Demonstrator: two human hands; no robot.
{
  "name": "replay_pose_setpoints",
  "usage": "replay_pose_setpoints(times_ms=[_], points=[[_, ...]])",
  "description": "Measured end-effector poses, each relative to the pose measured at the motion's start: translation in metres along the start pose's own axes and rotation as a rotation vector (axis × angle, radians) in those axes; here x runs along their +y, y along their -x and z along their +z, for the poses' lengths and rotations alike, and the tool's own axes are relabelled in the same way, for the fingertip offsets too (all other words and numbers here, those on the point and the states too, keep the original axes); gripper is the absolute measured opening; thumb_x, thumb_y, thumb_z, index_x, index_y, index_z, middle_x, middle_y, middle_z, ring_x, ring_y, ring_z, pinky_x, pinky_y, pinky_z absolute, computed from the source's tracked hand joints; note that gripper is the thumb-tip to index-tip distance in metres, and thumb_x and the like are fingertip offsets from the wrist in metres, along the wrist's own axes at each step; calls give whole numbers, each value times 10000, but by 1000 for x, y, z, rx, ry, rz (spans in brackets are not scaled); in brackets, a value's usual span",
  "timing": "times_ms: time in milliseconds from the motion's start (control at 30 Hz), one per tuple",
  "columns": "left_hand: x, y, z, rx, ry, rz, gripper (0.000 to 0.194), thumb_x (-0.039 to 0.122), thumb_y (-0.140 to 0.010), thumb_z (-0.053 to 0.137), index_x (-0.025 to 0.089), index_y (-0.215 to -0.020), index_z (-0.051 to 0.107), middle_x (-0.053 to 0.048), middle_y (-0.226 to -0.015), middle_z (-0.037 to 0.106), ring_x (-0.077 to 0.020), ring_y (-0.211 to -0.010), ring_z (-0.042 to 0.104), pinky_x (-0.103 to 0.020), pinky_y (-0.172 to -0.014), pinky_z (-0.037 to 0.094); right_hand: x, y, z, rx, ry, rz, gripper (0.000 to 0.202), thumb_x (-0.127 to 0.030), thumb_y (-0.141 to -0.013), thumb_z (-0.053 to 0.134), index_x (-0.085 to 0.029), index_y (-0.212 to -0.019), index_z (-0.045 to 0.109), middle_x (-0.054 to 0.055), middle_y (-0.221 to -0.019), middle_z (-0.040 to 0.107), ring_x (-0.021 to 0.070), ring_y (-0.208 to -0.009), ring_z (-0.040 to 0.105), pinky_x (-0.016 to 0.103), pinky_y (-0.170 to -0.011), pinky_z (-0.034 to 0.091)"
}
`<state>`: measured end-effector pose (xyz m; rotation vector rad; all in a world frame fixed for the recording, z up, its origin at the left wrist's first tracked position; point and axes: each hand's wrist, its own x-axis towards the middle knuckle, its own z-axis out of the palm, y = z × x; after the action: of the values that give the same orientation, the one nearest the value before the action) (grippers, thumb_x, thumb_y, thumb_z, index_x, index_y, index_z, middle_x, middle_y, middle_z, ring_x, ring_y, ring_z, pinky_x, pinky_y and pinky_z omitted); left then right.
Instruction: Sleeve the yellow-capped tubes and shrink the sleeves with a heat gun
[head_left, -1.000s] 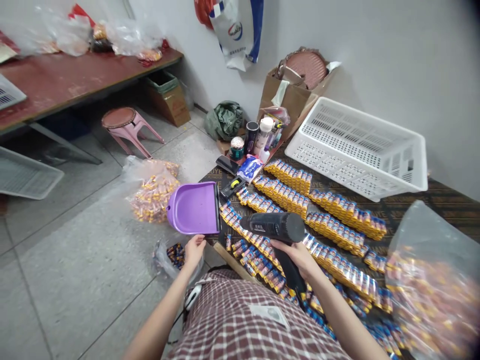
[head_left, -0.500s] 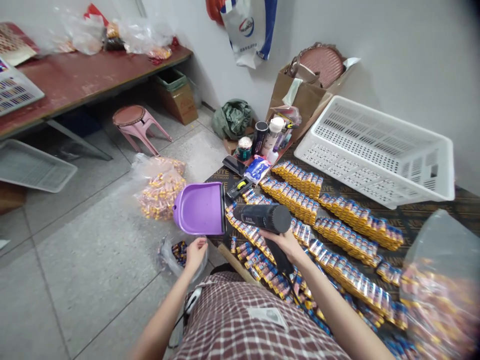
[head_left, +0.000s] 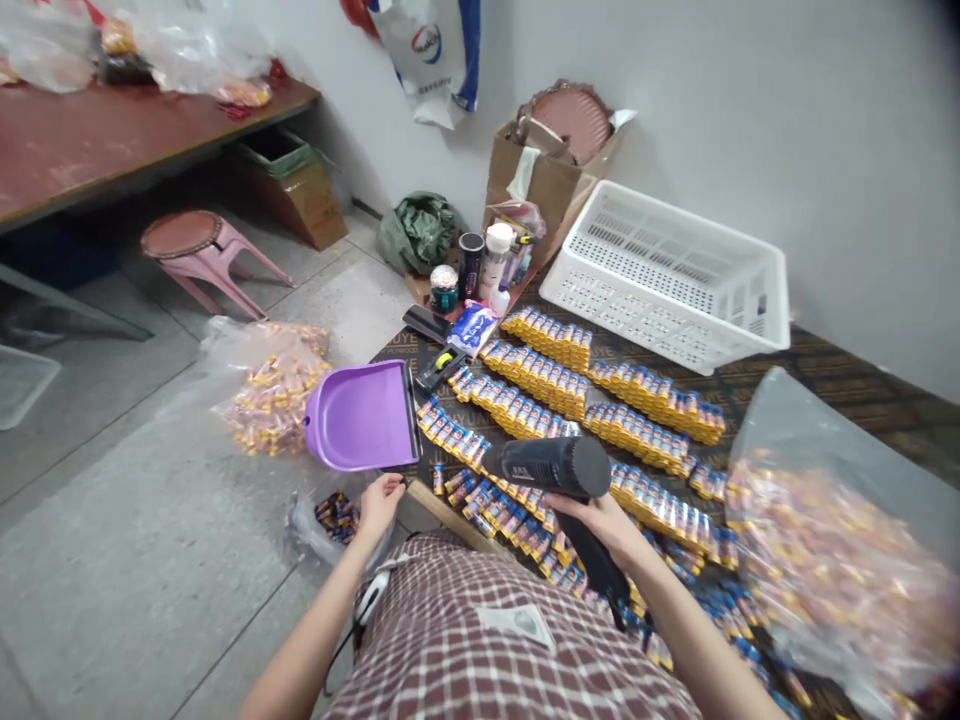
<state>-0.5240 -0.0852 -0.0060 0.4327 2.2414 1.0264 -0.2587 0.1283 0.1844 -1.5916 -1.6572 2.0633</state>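
My right hand (head_left: 600, 525) is wrapped round the handle of a black hair dryer (head_left: 551, 465). The dryer is held above rows of small blue-and-yellow shrink-wrapped tubes (head_left: 532, 385) on a dark plywood table, its nozzle pointing left. By the table's near left corner, my left hand (head_left: 380, 500) has its fingers curled into a pinch; what they hold, if anything, is hidden. Just above that hand, a purple dustpan (head_left: 360, 415) lies at the table's left edge. A clear bag of dark small packs (head_left: 336, 515) is beside and partly behind the left hand.
A white plastic basket (head_left: 660, 280) stands at the table's back. Large clear bags of pink-and-yellow pieces sit on the right (head_left: 832, 560) and on the floor at left (head_left: 274, 390). Bottles (head_left: 495, 260) and a tape cutter (head_left: 441, 368) are near the far corner; a pink stool (head_left: 214, 255) stands beyond.
The view has swung to the right, so the surroundings appear further left. My right hand has moved the hair dryer slightly right and closer to me. My left hand stays near the dustpan.
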Motion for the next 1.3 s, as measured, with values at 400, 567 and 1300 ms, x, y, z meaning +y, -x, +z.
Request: replay_pose_setpoints(times_ms=[400, 567, 1300], points=[[39, 4, 37, -173, -99, 121, 177, 282, -634, 580, 181, -769, 634, -54, -787, 704, -191, -700, 651, -308, -713, 513, 60, 96, -53, 249, -151, 152, 378, -470, -609, 719, -129, -765, 667, 40, -552, 633, 160, -466, 546, 264, -455, 398], [55, 14, 57, -261, -228, 209, 150, 253, -670, 551, 181, -773, 633, -49, -775, 700, -195, -726, 655, -299, -709, 498, 80, 113, -57, 387, -191, 129, 345, -439, -585, 743, -150, -755, 662, 22, -533, 623, 165, -463, 540, 268, -453, 397], [126, 117, 255, -319, -783, 389, 771, 287, -616, 656, 207, -1302, 314, -157, -1120, 490, -297, -1025, 524, -362, -824, 391, 167, 206, -125, 731, -604, 203, 397, -439, -561, 773, -120, -788, 712, 75, -586, 675, 187, -490, 589, 276, -452, 467]])
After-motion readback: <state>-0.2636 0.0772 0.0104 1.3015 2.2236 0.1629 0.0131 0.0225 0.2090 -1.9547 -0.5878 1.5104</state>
